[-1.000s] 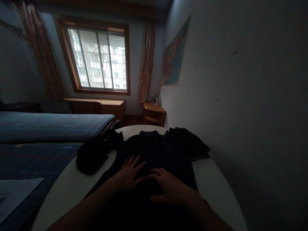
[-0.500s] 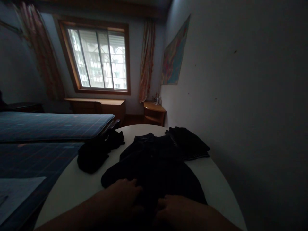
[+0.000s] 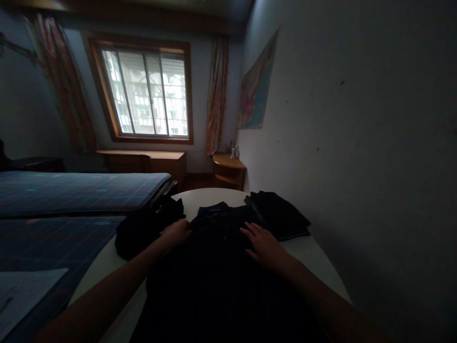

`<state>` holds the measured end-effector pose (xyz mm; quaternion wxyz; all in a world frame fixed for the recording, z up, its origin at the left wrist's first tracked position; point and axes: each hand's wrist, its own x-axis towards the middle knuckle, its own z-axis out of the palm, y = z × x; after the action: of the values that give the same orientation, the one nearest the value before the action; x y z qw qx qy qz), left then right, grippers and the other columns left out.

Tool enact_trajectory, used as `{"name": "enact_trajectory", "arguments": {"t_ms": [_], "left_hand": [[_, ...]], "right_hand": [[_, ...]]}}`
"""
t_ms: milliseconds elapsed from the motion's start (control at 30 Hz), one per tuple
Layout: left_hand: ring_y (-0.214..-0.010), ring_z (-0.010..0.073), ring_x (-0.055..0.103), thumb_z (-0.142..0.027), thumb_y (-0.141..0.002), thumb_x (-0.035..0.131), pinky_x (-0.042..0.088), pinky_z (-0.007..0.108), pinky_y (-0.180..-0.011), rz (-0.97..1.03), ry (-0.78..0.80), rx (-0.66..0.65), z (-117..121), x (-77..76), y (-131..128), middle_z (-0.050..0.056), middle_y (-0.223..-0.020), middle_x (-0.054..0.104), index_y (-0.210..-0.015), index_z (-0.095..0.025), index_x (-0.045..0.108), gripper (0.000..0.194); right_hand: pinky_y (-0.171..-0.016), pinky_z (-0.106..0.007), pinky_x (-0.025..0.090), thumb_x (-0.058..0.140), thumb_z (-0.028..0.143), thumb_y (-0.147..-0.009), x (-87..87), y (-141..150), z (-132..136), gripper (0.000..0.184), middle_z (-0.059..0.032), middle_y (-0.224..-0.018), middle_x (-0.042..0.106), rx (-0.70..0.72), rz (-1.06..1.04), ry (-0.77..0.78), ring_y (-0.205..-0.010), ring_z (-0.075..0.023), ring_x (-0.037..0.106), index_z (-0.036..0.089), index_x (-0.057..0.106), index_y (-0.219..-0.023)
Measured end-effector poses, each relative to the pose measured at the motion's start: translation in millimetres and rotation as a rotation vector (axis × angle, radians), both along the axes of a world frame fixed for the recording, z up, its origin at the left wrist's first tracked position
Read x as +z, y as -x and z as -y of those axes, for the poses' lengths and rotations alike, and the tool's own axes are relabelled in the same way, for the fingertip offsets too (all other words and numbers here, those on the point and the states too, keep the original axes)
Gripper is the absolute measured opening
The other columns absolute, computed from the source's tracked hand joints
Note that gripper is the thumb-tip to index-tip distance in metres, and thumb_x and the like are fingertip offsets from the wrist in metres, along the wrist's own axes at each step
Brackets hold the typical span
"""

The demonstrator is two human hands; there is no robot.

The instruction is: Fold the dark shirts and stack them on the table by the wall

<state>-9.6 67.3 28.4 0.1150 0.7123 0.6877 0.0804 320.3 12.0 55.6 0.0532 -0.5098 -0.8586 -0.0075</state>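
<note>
A dark garment (image 3: 221, 276) lies spread over the round white table, its far end narrow with a small pale spot below it. Whether it is a shirt or something else is too dark to tell. My left hand (image 3: 177, 232) is at its upper left edge, fingers closed on the cloth. On the upper right part of the garment rests my right hand (image 3: 264, 243), fingers spread and nothing held. A crumpled black cloth (image 3: 139, 233) lies to the left, beside my left forearm. Beyond my right hand sits a folded dark stack of clothing (image 3: 282, 214).
The round table (image 3: 203, 194) stands close to the white wall (image 3: 357, 190) on the right. A bed with a blue plaid mattress (image 3: 82, 190) is on the left, with a white sheet (image 3: 32, 290) on its near part. A corner shelf (image 3: 228, 162) is at the back.
Both hands have moved forward, away from me, to the garment's upper part. The garment's near part now spreads closer to me. My right fingers have spread out.
</note>
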Motion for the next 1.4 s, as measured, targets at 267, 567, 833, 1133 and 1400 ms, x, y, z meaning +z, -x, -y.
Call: {"name": "enact_trajectory", "arguments": {"t_ms": [267,567,833,1133,1400], "left_hand": [[-0.087,0.0238,0.069,-0.024,-0.09,0.047,0.047,0.029,-0.073,0.081,-0.033,0.0,-21.8,-3.3,14.0,0.012,-0.092,0.072,-0.091,-0.018,0.061,0.015],[-0.098,0.024,0.066,-0.028,-0.097,0.032,0.047,0.033,-0.088,0.182,-0.297,-0.061,-72.7,59.4,32.4,0.012,-0.105,0.069,-0.109,-0.017,0.053,0.026],[-0.117,0.0208,0.058,-0.027,-0.086,0.049,0.043,0.029,-0.103,0.189,-0.338,-0.127,-98.7,73.4,31.2,0.009,-0.127,0.062,-0.122,-0.015,0.053,0.038],[-0.082,0.0275,0.071,-0.04,-0.083,0.055,0.052,0.03,-0.07,0.084,0.014,0.042,-100.8,23.8,14.8,0.015,-0.085,0.075,-0.084,-0.012,0.071,0.032],[-0.1,0.0224,0.067,-0.016,-0.079,0.057,0.049,0.029,-0.089,0.071,-0.105,-0.136,-93.3,31.4,-4.3,0.006,-0.105,0.073,-0.103,-0.019,0.069,0.027]], "right_hand": [[-0.086,-0.036,0.045,0.048,0.015,-0.091,5.0,-3.8,-37.7,0.025,-0.0135,-0.11,0.071,-0.183,0.136,-0.007,-0.104,-0.0274,0.066,0.016,0.062,-0.111],[-0.077,-0.031,0.045,0.039,0.03,-0.1,78.3,-37.7,-92.3,0.03,-0.0162,-0.107,0.07,-0.521,-0.282,-0.247,-0.097,-0.0271,0.068,0.015,0.049,-0.125],[-0.08,-0.036,0.047,0.039,0.028,-0.097,76.5,-86.9,-127.1,0.041,-0.0187,-0.111,0.068,-0.726,-0.259,-0.297,-0.1,-0.0288,0.066,0.013,0.043,-0.135],[-0.096,-0.05,0.04,0.045,0.017,-0.087,39.2,-76.2,-133.7,0.042,-0.0205,-0.135,0.053,-0.645,0.033,-0.33,-0.122,-0.0351,0.048,0.015,0.059,-0.127],[-0.097,-0.038,0.042,0.049,0.022,-0.092,23.6,20.9,-149.6,0.031,-0.0132,-0.124,0.064,-0.19,0.004,-0.127,-0.12,-0.0287,0.05,0.018,0.065,-0.118]]}}
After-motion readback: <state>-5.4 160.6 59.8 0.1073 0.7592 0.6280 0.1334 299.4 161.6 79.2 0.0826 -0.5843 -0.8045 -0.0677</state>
